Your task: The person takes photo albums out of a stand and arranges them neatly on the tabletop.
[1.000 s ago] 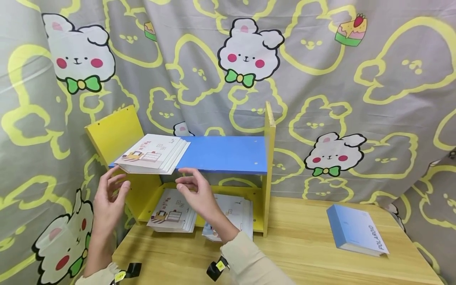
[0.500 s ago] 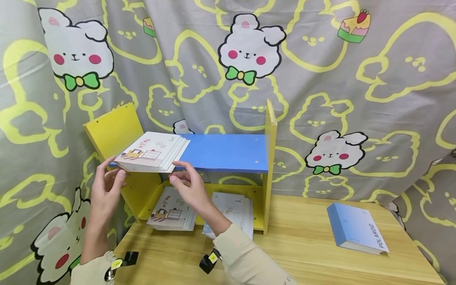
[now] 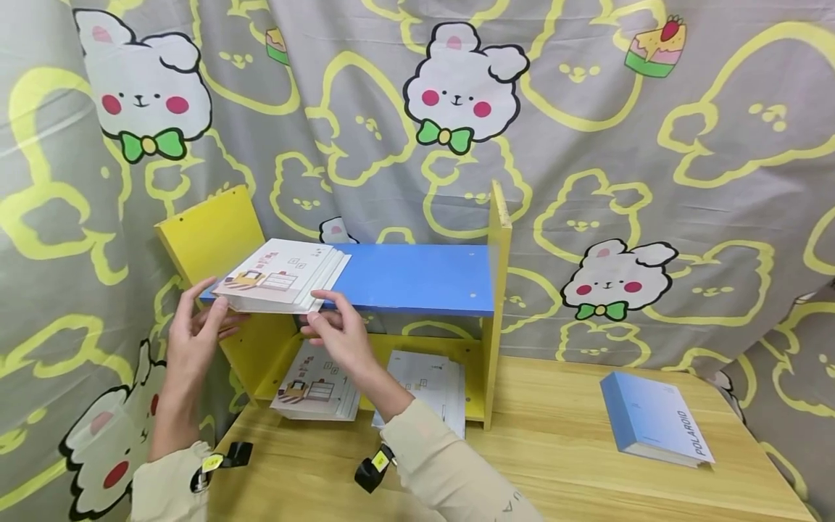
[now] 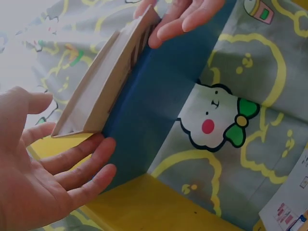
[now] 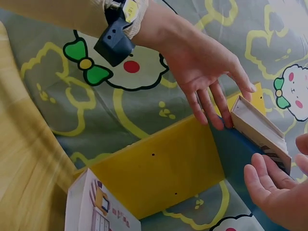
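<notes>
A thick white book (image 3: 274,272) with a printed truck on its cover lies flat on the left part of the blue shelf board (image 3: 411,279), its front side at the board's front edge. My left hand (image 3: 196,326) is at its front left corner, thumb near the cover. In the left wrist view, straight left fingers (image 4: 86,168) reach below that corner, thumb apart from the book. My right hand (image 3: 342,330) is at the front right corner; in the right wrist view its extended fingers (image 5: 264,175) lie along the book's end and the board's edge.
Below, another white truck-printed book (image 3: 313,388) and a further white book (image 3: 424,384), partly behind my right forearm, lie in the lower compartment. Yellow side panels (image 3: 499,304) flank the shelf. A blue POLAROID book (image 3: 652,417) lies on the wooden table (image 3: 554,449). Patterned cloth hangs behind.
Both hands have moved up and inward to the front corners of the upper book. That book has hardly shifted, and the head view has tilted slightly.
</notes>
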